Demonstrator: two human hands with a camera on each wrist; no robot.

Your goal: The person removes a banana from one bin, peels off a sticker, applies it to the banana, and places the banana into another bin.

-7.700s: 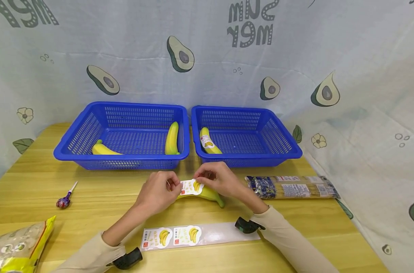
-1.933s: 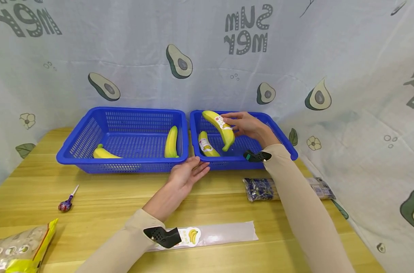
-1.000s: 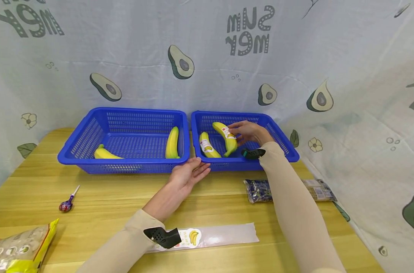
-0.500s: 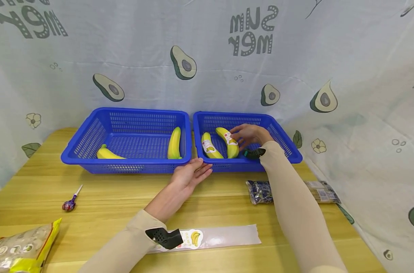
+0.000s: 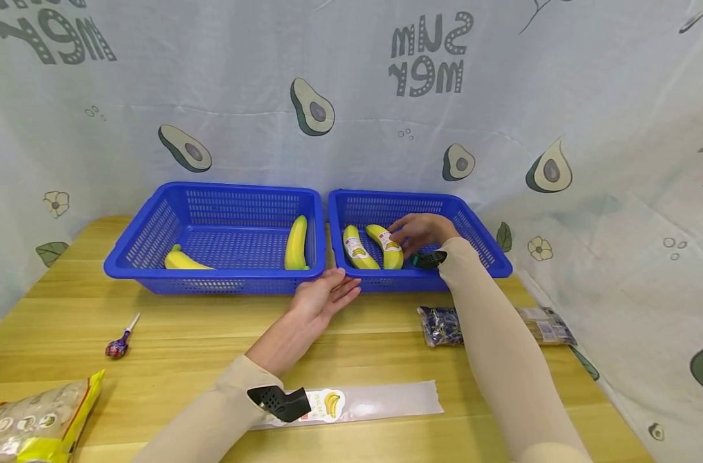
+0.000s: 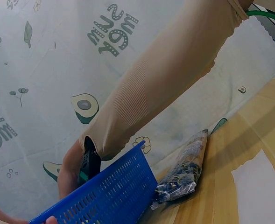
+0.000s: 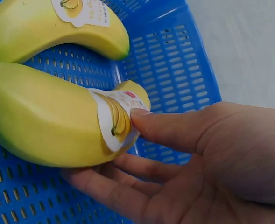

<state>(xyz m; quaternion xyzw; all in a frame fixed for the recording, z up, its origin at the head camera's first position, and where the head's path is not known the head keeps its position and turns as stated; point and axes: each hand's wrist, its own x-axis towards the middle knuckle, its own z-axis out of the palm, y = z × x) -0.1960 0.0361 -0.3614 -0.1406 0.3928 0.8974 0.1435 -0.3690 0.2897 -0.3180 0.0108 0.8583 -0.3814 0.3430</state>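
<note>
In the right blue basket [image 5: 386, 281], a banana [image 5: 393, 258] with a white label [image 7: 110, 125] lies tilted beside a second labelled banana [image 5: 358, 252]. My right hand [image 5: 422, 233] holds the first one near its far end. In the right wrist view its thumb presses at the label while the fingers reach under the fruit. My left hand [image 5: 315, 301] touches the front rim where the two baskets meet, thumb at the edge, other fingers relaxed and extended. Two bananas without visible labels, one at left [image 5: 183, 260] and one at right [image 5: 296, 243], lie in the left blue basket [image 5: 224, 283].
A label strip [image 5: 392, 399] lies at the table's front, partly behind my left wrist. Pasta-like packaging [image 5: 440, 325] sits under my right forearm. At left are a lollipop [image 5: 118, 347] and a yellow-edged bag [image 5: 44, 418]. A printed curtain [image 5: 241, 77] hangs behind the baskets.
Earlier both hands pressed a label onto a banana on the table. My right hand then carried it over the right basket and lowered it beside the other banana. The left hand moved to the rim.
</note>
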